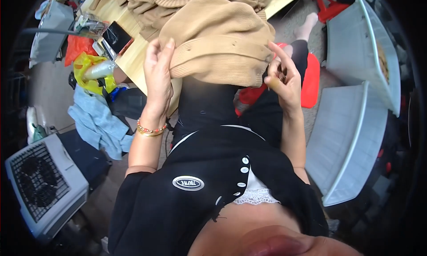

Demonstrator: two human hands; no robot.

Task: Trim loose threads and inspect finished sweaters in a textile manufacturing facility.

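A tan ribbed knit garment (213,29) is spread over my lap and the near edge of the table. Across it runs a folded band with a few small dark spots, too small to tell whether they are buttons or holes. My left hand (160,62) pinches the left end of this band, thumb on top. Just off the band's right end is my right hand (285,80), its index finger raised and the other fingers curled. Something small and dark shows between those fingers; I cannot make out what it is.
More brown knitwear (164,5) is heaped on the wooden table (133,62). A dark flat device (117,37) lies at its left edge. Grey plastic bins (338,140) stand at right, a red stool (310,80) beside my leg. Blue cloth (100,122) and a fan unit (42,180) are at left.
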